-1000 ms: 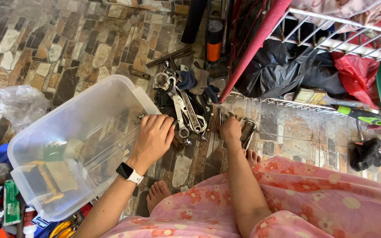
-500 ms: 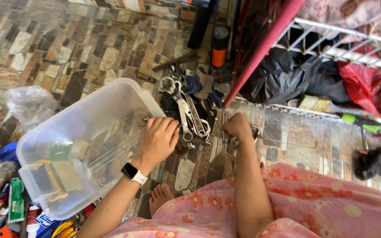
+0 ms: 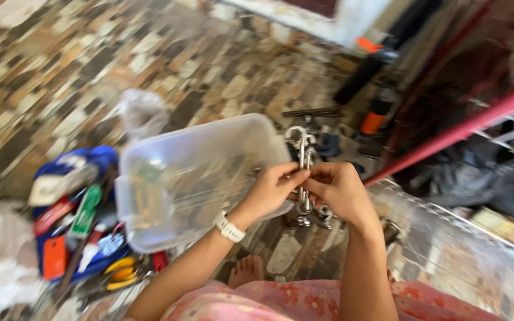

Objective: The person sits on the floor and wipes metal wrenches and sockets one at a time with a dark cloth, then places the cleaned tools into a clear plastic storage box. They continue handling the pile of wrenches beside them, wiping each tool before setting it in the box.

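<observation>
Together, the left hand (image 3: 273, 189) and right hand (image 3: 339, 189) pinch upright metal wrenches (image 3: 302, 172) above the clear plastic bin (image 3: 168, 178).

A stone-patterned floor (image 3: 49, 77) carries a clear plastic bin (image 3: 179, 178), a blue bag (image 3: 90, 163) and scattered metal tools (image 3: 313, 217).

A plastic bin (image 3: 197, 178) is set on the floor (image 3: 60, 71), wrenches (image 3: 303, 156) held at its right, a tool pile (image 3: 75, 226) at its left.
</observation>
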